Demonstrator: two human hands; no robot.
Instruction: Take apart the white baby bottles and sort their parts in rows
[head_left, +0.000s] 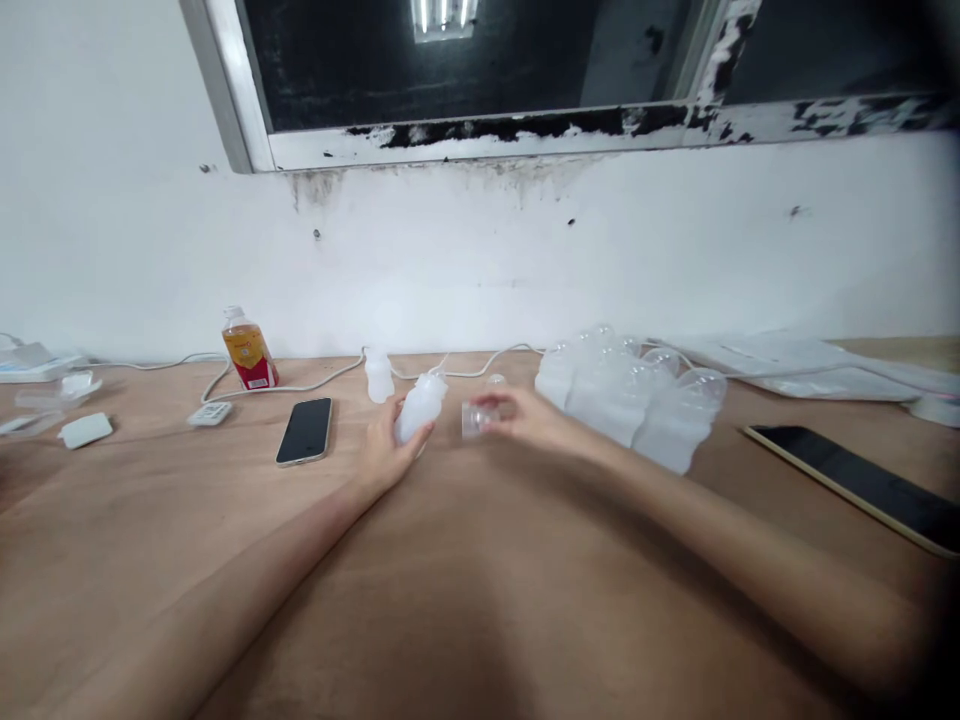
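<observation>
My left hand (pixel 386 450) is wrapped round a translucent white squeeze bottle (pixel 421 408), which leans to the right with its thin nozzle pointing up. Just right of it, my right hand (pixel 525 415) grips a clear plastic cap (pixel 474 420) between thumb and fingers, apart from the bottle. Behind those fingers a small clear piece (pixel 496 380) shows in part. Another white bottle (pixel 379 378) stands upright behind my left hand. To the right of my right hand is a cluster of several white bottles (pixel 611 395) topped with clear domed caps.
A phone (pixel 304 431) lies left of my left hand, and a larger dark-screened device (pixel 862 485) lies at the right. A drink bottle (pixel 250 350) stands at the back left. White cable (pixel 315 387) runs along the wall. Plastic sheeting (pixel 780 365) lies at the back right.
</observation>
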